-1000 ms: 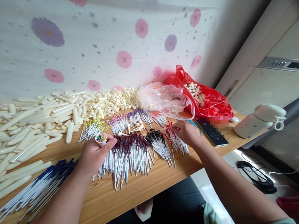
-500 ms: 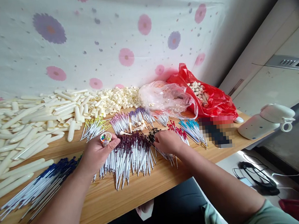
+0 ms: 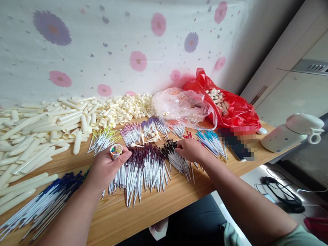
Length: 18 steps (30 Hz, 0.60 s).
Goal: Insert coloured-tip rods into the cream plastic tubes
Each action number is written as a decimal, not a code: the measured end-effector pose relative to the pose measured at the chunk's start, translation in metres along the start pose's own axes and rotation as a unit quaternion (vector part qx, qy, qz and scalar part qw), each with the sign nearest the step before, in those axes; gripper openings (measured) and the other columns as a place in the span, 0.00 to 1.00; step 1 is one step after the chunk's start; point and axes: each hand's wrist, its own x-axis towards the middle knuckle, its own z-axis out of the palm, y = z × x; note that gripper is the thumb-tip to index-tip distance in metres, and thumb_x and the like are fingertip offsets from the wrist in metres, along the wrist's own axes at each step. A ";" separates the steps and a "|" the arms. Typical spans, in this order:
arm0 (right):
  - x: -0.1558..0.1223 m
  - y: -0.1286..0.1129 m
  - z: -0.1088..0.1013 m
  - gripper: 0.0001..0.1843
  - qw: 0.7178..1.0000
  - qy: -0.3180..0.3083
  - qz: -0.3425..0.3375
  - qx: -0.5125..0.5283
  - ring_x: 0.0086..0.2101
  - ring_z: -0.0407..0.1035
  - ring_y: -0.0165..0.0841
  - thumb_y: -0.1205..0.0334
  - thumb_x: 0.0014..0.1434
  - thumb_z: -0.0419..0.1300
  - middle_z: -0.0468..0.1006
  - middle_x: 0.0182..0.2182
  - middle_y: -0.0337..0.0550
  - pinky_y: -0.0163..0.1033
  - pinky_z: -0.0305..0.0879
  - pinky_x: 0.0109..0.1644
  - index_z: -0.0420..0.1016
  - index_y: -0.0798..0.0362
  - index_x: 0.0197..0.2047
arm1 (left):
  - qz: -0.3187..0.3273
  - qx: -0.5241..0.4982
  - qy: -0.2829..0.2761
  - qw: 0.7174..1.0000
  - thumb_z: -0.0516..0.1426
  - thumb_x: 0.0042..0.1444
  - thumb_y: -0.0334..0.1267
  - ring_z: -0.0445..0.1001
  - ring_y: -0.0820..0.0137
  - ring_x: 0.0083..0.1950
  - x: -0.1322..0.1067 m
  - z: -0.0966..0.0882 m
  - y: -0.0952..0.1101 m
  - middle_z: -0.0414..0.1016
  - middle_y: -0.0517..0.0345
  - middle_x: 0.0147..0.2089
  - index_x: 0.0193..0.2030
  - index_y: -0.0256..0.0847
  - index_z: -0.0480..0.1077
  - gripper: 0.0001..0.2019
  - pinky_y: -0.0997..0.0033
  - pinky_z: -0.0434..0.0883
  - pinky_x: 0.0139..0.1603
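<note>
My left hand point(image 3: 107, 163) is wrapped round a round white holder point(image 3: 116, 151) whose open top shows several coloured tips. It is above the left side of a fan of pen refills with maroon ends point(image 3: 143, 170). My right hand point(image 3: 191, 150) bends down between the black-ended refills point(image 3: 178, 161) and the red-ended ones point(image 3: 188, 135), its fingers closed together. What its fingertips hold, if anything, is hidden. Behind the maroon fan lie a few cream pointed pieces point(image 3: 153, 137). Pink-ended refills point(image 3: 131, 132) and yellow-ended refills point(image 3: 103, 138) lie further back.
Cream pen barrels point(image 3: 28, 130) heap up at the left, with small cream clip parts point(image 3: 131, 108) beside them. Blue-ended refills point(image 3: 45, 204) lie at the near left. Clear point(image 3: 184, 106) and red point(image 3: 237, 115) plastic bags, a phone point(image 3: 236, 145) and a white bottle point(image 3: 284, 134) stand right.
My right hand has moved a little to the right, from the black-ended refills toward the red-ended ones, uncovering more black ends. My left hand keeps its place with the holder.
</note>
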 end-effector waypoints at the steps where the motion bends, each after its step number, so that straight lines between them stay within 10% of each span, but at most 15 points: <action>1: 0.001 0.000 0.001 0.15 1.000 0.000 0.002 0.002 0.35 0.73 0.36 0.54 0.59 0.51 0.80 0.34 0.45 0.35 0.60 0.34 0.77 0.51 0.35 | -0.001 0.000 0.000 1.000 0.58 0.51 0.46 0.68 0.67 0.29 0.000 0.000 0.000 0.71 0.60 0.26 0.27 0.42 0.70 0.10 0.70 0.66 0.34; 18: 0.009 -0.005 0.009 0.16 1.000 0.003 0.017 0.002 0.35 0.75 0.40 0.53 0.54 0.53 0.81 0.33 0.48 0.37 0.62 0.34 0.79 0.51 0.32 | -0.004 0.003 -0.009 1.000 0.57 0.51 0.46 0.67 0.68 0.29 -0.001 0.000 -0.001 0.71 0.61 0.25 0.27 0.41 0.70 0.11 0.71 0.65 0.33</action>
